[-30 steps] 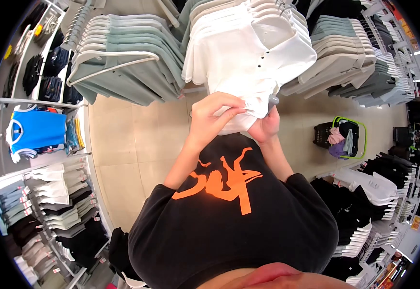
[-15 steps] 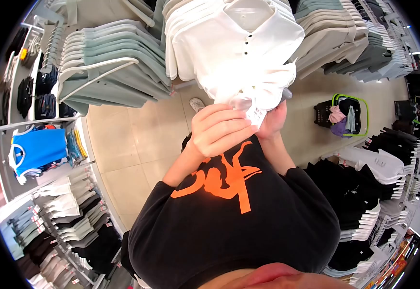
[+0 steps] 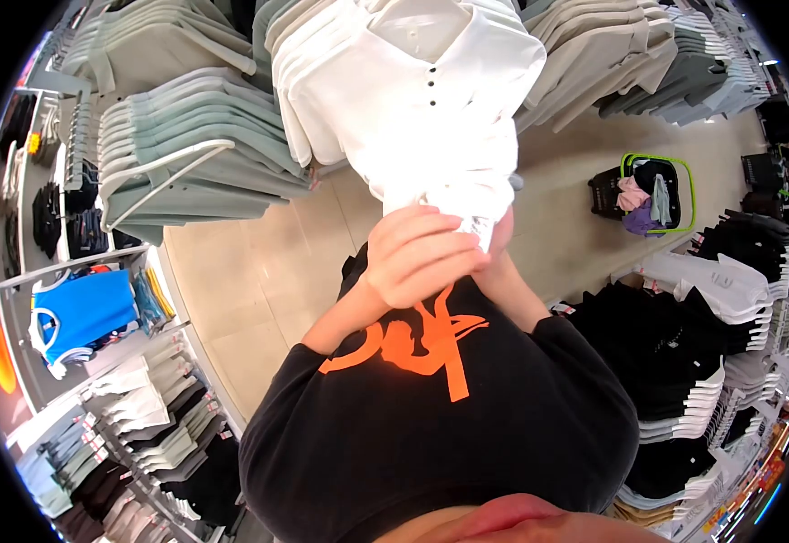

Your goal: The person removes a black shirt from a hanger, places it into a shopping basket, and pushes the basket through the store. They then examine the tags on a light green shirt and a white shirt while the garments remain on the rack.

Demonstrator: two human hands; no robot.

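A white collared shirt [image 3: 422, 118] with dark buttons hangs at the front of a row of white shirts, its lower part gathered up toward me. My left hand [image 3: 422, 256] is closed on the bunched hem, fingers pointing right. Between its fingertips and my right hand is a small white label [image 3: 477, 233] with print too small to read. My right hand [image 3: 500, 244] is closed around the right side of the same bunched cloth, mostly hidden behind the cloth and label.
Grey-green shirts [image 3: 200, 145] hang at the left, beige shirts [image 3: 594, 54] at the upper right. A black basket with a green rim [image 3: 690, 195] holding clothes stands on the floor. Black shirts [image 3: 639, 353] hang at the right, and a blue top [image 3: 87, 308] lies at the left.
The view has shifted, so the racks appear moved. The white shirt's hem is pulled lower and more bunched, and my right hand is more hidden behind it. Both hands keep their hold.
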